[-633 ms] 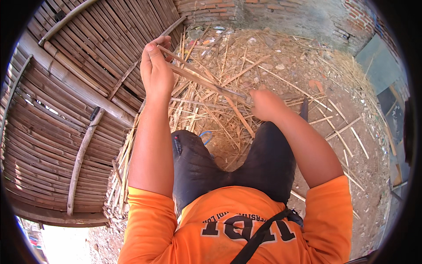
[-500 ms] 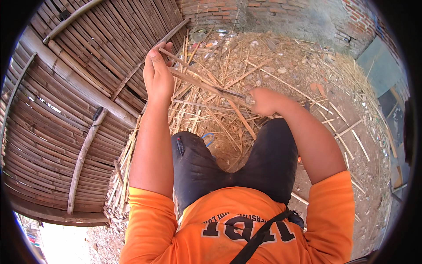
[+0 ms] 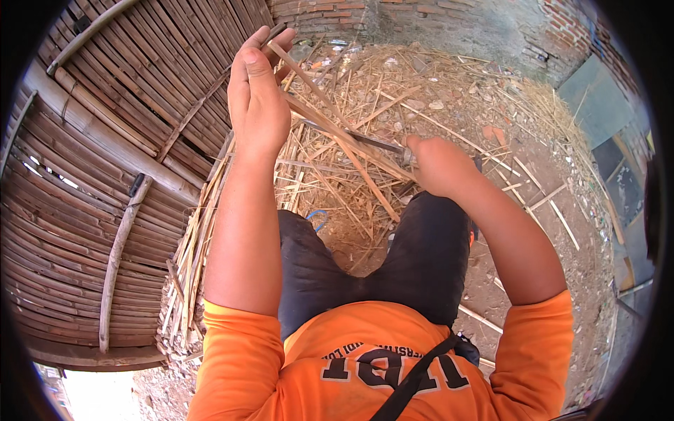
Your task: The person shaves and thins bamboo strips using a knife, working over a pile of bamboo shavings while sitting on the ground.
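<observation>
At the upper left, my left hand [image 3: 261, 105] is raised with its thumb up and holds a long bamboo strip [image 3: 330, 125]; the palm's inner side is partly hidden. A thinner split piece [image 3: 309, 78] angles away from the strip, its upper end beside my fingers. My right hand [image 3: 442, 167] is closed in a fist above my right knee, gripping a knife whose handle is hidden. The knife's dark narrow blade [image 3: 378, 142] points left and lies along the bamboo strip, which partly covers it. The strip's near end reaches close to my right hand.
Loose bamboo splints [image 3: 379, 186] and shavings litter the dirt ground ahead. A slatted bamboo wall [image 3: 77, 259] stands on the left, with more strips [image 3: 193, 274] along its foot. A brick wall [image 3: 463, 31] is at the back, grey panels [image 3: 600, 102] at the right. A blue loop [image 3: 317, 216] lies between my knees.
My left hand has moved up and its fingers have straightened somewhat. My right hand with the knife has shifted slightly right and nearer to me. The split piece now stands farther from the strip.
</observation>
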Tool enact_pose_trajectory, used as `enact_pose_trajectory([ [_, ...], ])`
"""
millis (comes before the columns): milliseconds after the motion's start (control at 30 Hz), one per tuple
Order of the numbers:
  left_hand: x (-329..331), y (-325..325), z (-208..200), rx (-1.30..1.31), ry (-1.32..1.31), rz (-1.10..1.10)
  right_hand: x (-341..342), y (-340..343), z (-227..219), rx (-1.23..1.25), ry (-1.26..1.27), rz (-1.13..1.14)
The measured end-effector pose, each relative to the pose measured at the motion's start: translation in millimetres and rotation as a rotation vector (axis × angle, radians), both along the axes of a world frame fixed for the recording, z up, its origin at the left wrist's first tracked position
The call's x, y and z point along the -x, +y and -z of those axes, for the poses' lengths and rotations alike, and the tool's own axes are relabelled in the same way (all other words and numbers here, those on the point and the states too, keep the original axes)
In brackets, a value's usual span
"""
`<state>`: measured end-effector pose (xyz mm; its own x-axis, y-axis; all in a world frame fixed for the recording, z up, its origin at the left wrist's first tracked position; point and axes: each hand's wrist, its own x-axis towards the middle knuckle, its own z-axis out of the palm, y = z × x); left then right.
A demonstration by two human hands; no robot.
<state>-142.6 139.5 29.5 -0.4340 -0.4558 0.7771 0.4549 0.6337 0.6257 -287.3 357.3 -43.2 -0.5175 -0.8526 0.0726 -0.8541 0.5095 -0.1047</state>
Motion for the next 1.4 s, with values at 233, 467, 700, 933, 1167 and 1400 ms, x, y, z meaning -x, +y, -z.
enact_pose_trajectory([
  [233,-1.3,-9.4,0.4,-0.009,-0.045,-0.053,13.3,-6.9,5.3,-0.013,0.020,-0.051],
  [467,-1.2,-0.6,-2.2,-0.154,-0.011,0.044,-2.0,-16.8,15.0,-0.078,0.144,0.056],
  [700,-5.0,-4.1,0.4,-0.132,-0.062,0.013,36.3,-12.7,36.3,0.005,-0.124,-0.066],
  [933,-15.2,-8.6,3.6,-0.187,-0.061,-0.016,0.0,-29.5,47.7,-0.035,0.134,0.072],
  [1167,-17.9,-0.4,4.8,-0.352,0.022,0.144,6.3,-37.1,68.9,-0.105,0.021,0.085],
  [1400,-24.4,-21.2,14.0,-0.436,0.030,0.061,21.9,-50.3,73.9,-0.089,-0.032,0.025],
])
